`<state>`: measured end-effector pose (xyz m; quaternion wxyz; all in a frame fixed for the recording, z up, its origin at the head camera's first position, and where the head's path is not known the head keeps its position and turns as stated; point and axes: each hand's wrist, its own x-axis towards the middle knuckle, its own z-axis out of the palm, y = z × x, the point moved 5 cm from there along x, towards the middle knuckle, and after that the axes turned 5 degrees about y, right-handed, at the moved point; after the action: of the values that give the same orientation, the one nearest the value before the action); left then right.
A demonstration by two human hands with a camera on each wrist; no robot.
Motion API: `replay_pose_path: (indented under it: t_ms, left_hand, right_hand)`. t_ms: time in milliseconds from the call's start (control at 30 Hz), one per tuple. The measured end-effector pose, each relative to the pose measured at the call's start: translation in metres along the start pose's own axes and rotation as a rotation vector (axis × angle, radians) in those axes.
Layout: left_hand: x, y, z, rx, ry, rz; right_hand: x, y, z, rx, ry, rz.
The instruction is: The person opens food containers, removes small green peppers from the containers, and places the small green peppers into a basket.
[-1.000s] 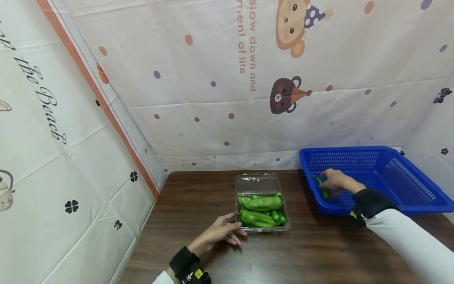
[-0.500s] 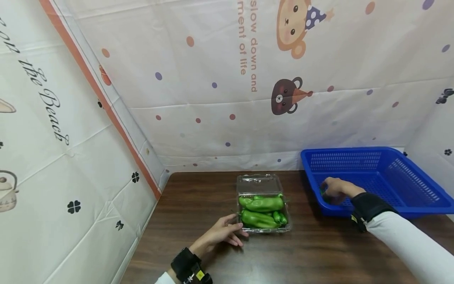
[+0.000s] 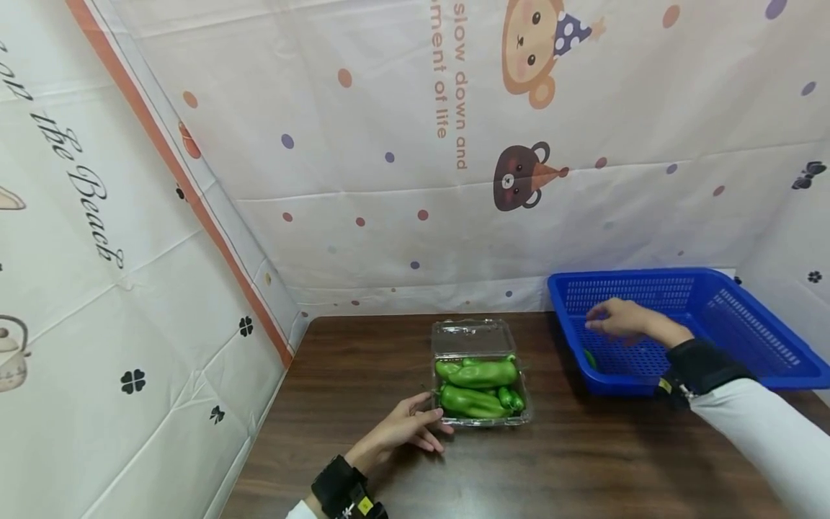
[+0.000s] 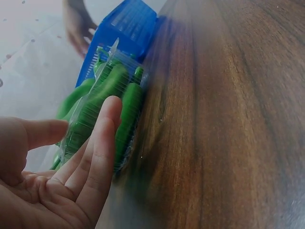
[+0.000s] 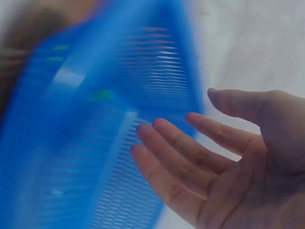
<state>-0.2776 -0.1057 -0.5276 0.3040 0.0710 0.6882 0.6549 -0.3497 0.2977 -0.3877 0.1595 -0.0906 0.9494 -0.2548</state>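
A clear plastic clamshell box (image 3: 483,424) stands on the table with its lid folded back, and several green peppers (image 3: 476,401) lie in it. At its near left corner my left hand (image 3: 405,427) has its fingers loosely extended, and the thumb and index finger seem to touch the box. My right hand (image 3: 622,319) hovers over the left part of a blue basket (image 3: 765,346), holding nothing, with its fingers (image 5: 174,148) spread in the right wrist view. Below it, by the basket's left wall, part of a green pepper (image 3: 589,359) shows; the rest is hidden.
Brown wooden table (image 3: 551,461) spreads in front of the box and between box and basket. A printed white cloth (image 3: 402,238) hangs behind and at both sides. The basket's raised rim (image 3: 565,339) faces the box.
My right hand has let go of the green pepper in the basket and risen above it, its fingers opening. The left hand and the box have stayed in place.
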Motion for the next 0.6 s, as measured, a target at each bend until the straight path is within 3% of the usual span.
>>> replay_pose_path:
  t_ms: [267, 600]
  left_hand:
    - [0.000, -0.002, 0.000, 0.014, 0.024, 0.000]
    - [0.002, -0.002, -0.003, 0.014, 0.038, 0.000]
  right_hand:
    - [-0.008, -0.067, -0.056, -0.181, 0.303, -0.218]
    - [-0.025, -0.150, -0.047, -0.216, 0.472, -0.412]
